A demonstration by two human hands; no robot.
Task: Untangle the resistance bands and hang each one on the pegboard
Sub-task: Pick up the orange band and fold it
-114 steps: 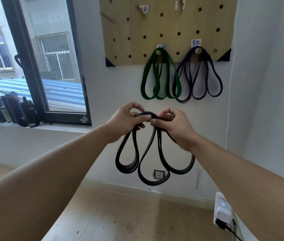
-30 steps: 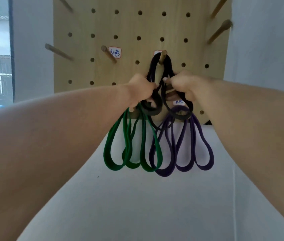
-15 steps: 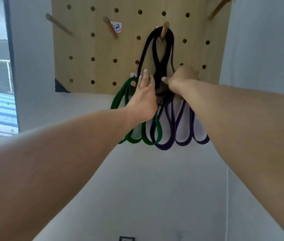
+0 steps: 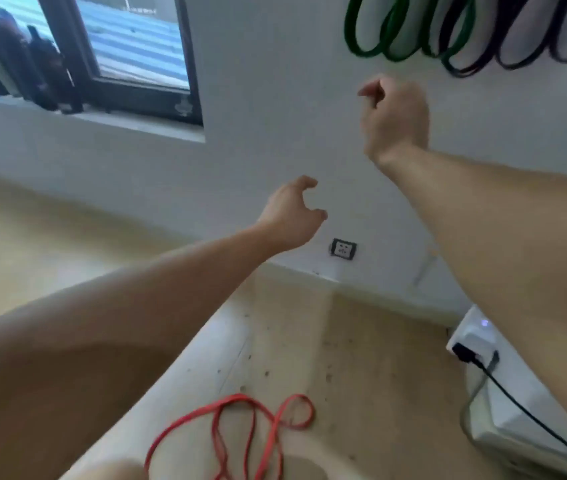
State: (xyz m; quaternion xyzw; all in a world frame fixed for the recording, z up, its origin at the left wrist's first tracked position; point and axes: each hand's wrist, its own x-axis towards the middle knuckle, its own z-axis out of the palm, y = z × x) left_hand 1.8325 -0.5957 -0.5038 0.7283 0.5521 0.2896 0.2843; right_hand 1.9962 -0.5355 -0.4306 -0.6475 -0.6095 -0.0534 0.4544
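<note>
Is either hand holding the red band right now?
No, the red band lies on the floor, and both the left hand and right hand are empty.

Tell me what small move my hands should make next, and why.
Probably reach down and pick up the red resistance band lying in loose, crossed loops on the floor. Both the left hand and the right hand are free and hold nothing, while the green resistance band and a darker band beside it already hang on the wall.

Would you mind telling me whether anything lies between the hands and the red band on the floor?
Nothing visible does. The red band lies loose on the bare floor, below the empty left hand and right hand.
</note>
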